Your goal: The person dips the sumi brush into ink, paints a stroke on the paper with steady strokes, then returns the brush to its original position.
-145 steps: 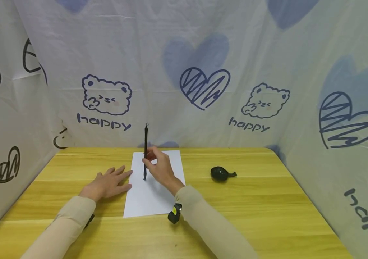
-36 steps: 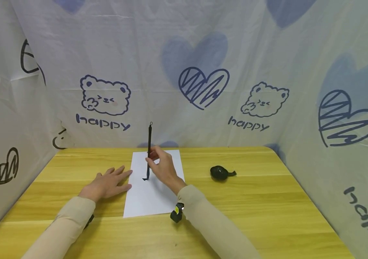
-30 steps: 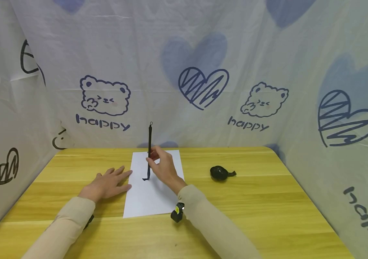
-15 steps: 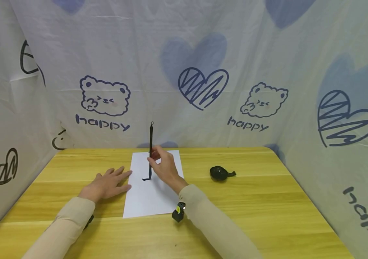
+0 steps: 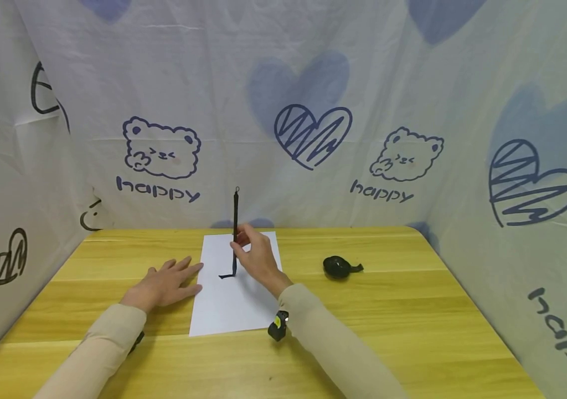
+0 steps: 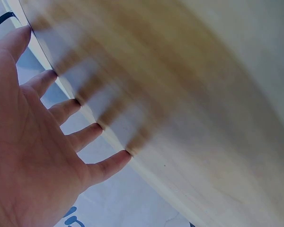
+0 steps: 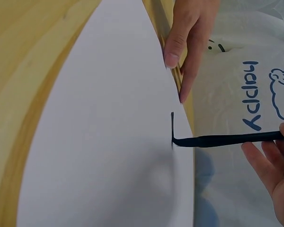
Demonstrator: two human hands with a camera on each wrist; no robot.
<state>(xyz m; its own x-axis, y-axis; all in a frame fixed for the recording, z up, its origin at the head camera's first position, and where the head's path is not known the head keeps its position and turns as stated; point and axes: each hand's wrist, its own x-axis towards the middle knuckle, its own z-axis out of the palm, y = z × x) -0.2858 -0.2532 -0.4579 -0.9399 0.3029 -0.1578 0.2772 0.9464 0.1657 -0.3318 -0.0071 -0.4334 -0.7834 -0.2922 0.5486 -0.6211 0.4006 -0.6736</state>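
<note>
Head view, black brush (image 5: 236, 221) upright over white paper (image 5: 228, 305), tip on a short dark stroke (image 5: 226, 276), right hand (image 5: 257, 257) fingers pinching its shaft, left hand (image 5: 164, 285) flat with relaxed fingers spread at the paper's left edge, yellow wooden bench (image 5: 413, 321), black ink dish (image 5: 338, 267) well to the right.

The table (image 5: 393, 310) is seen to be of yellowish wood with a visible grain, finished smooth and with a faint sheen. On it a sheet of white paper (image 5: 228, 310) is laid, matt and uncreased. The brush (image 5: 236, 216) is shown as a thin black stick, dull rather than glossy (its tip looks wet and dark on the paper). The backdrop (image 5: 313, 66) is printed cloth, thin and slightly wrinkled. A small black object (image 5: 338, 267) appears shiny, perhaps plastic; this cannot be told surely.
</note>
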